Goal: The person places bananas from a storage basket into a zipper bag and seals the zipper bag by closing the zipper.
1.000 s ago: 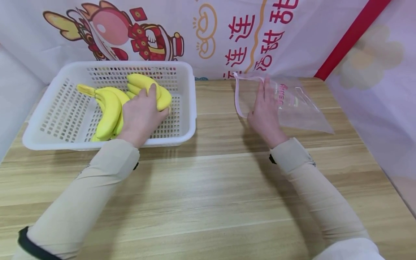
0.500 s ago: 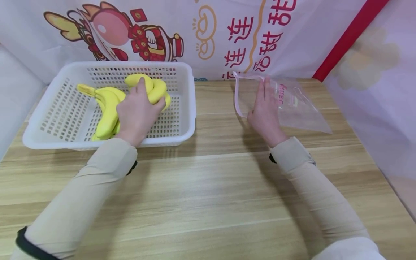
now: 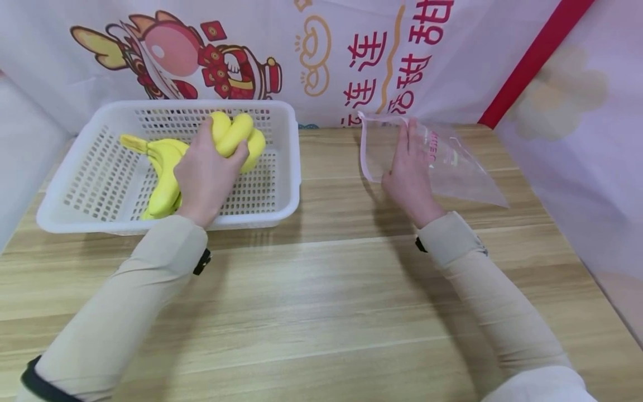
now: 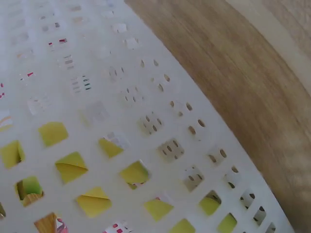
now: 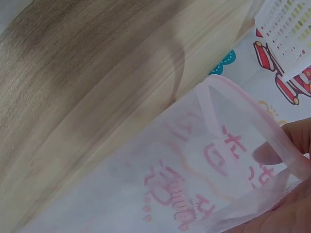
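Observation:
My left hand (image 3: 201, 176) grips a bunch of yellow bananas (image 3: 236, 137) over the right half of a white plastic basket (image 3: 166, 225). A second banana bunch (image 3: 164, 187) lies in the basket, partly behind that hand. In the left wrist view, the perforated basket wall (image 4: 102, 116) hides the hand, and yellow shows through its holes. My right hand (image 3: 409, 178) pinches the rim of a clear zip bag (image 3: 467, 176) with a pink edge and pink print. In the right wrist view, the thumb (image 5: 267, 154) shows at the bag's mouth, which gapes.
The basket and bag rest on a wood-grain table (image 3: 321, 307), the basket at the back left. Behind them hangs a printed white cloth (image 3: 331, 33) with red characters. Another pale cloth (image 3: 593, 167) borders the table on the right.
The gripped banana bunch has turned, its rounded ends now facing up and right. My left hand has shifted slightly left. My right hand stays at the bag's rim.

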Tool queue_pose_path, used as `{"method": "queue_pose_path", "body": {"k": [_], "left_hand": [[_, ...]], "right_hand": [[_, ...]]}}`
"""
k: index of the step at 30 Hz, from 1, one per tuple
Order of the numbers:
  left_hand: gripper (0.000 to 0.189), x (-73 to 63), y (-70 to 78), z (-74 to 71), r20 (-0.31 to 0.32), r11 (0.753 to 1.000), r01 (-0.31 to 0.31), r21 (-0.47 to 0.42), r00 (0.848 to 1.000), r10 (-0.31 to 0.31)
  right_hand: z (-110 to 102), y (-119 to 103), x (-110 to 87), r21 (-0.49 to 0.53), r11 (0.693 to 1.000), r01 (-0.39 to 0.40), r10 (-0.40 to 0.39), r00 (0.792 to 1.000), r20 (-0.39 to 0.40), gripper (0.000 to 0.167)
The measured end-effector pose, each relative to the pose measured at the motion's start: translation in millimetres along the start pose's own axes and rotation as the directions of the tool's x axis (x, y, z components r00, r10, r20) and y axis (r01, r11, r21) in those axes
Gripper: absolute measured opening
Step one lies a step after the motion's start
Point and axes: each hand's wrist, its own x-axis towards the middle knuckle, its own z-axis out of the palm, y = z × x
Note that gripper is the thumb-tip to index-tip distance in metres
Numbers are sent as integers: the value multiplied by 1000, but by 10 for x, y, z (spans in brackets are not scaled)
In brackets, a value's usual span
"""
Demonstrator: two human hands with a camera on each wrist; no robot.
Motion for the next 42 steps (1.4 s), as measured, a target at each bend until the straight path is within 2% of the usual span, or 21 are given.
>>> {"method": "queue_pose_path", "body": {"k": [5,9,17,23,30,34,37,40,42], "left_hand": [[78,-13,28,-19,-23,998,23,-60,999,-24],[77,-21,81,-45,-67,991,21,-132,997,-30],[69,-32,238,-64,-154,949,-6,-314,987,-45],[72,-64,389,-40,-150,903,-35,-429,988,-33],[72,-123,544,42,-133,854,-68,-516,991,-1],[69,-147,619,84,-154,805,-114,-583,988,28],[66,-160,670,106,-151,757,-135,-639,987,49],[66,-169,712,124,-131,731,-136,-669,989,64],[65,-175,737,133,-110,724,-131,-678,991,76]], "right_hand": [[-23,-18,-4,-10,1000,1,-2,1000,-27,93],[-61,-40,2,-4,1000,-2,2,999,-47,92],[-117,-99,9,79,997,-26,30,999,-43,98],[-150,-137,11,105,994,-7,11,999,-44,100],[-173,-163,14,105,994,-14,18,999,-37,100],[-169,-163,11,114,993,-22,27,999,-37,100],[-162,-160,7,125,992,-23,29,999,-43,102],[-152,-164,2,140,990,-26,34,998,-50,103],[-147,-168,-1,155,988,-24,34,998,-61,104]]}}
